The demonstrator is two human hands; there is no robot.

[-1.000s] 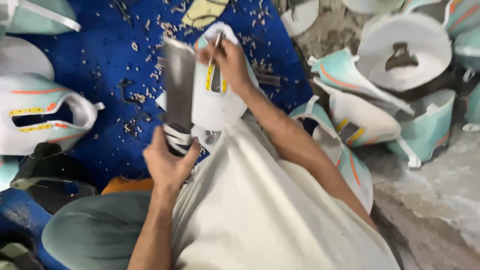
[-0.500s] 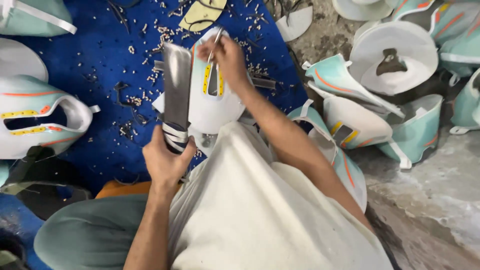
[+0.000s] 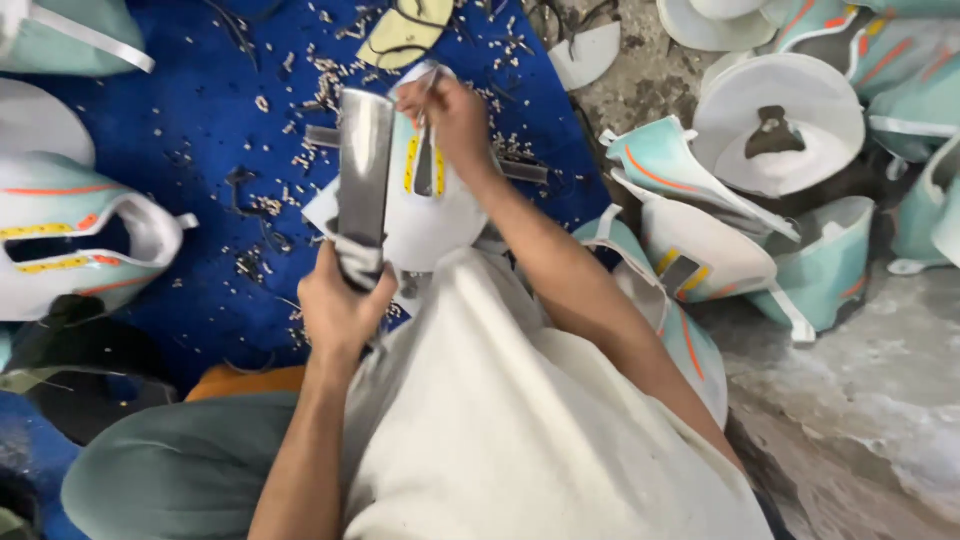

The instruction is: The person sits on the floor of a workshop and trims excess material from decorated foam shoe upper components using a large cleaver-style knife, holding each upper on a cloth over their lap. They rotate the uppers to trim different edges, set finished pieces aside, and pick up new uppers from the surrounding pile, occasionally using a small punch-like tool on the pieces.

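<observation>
Here, the person sits above a blue mat (image 3: 200,120) on the floor, and everything else is best placed from that mat. Over its near edge, the left hand (image 3: 340,305) is closed tight around the cloth-wrapped handle of a broad metal blade (image 3: 365,160), which stands up and away from the body across the middle of the mat. Just to the right of the blade, touching it, lies a white moulded shell piece (image 3: 425,215) with two yellow stripes flanking a slot; it rests partly on the mat and partly against the person's pale cloth (image 3: 520,430). The right hand (image 3: 450,115) sits on the far end of that shell, fingers curled and pinched at its top edge; what exactly they pinch cannot be told. Small pale chips (image 3: 300,80) are scattered over the mat's upper middle. At the mat's left edge lies another white shell with orange and yellow stripes (image 3: 80,240). At its top edge sits a yellowish flat cut-out (image 3: 405,35). Off the mat to the right, on the grey concrete floor (image 3: 860,400), a heap of teal and white shells (image 3: 700,200) is piled, with a round white shell (image 3: 780,130) among them.
</observation>
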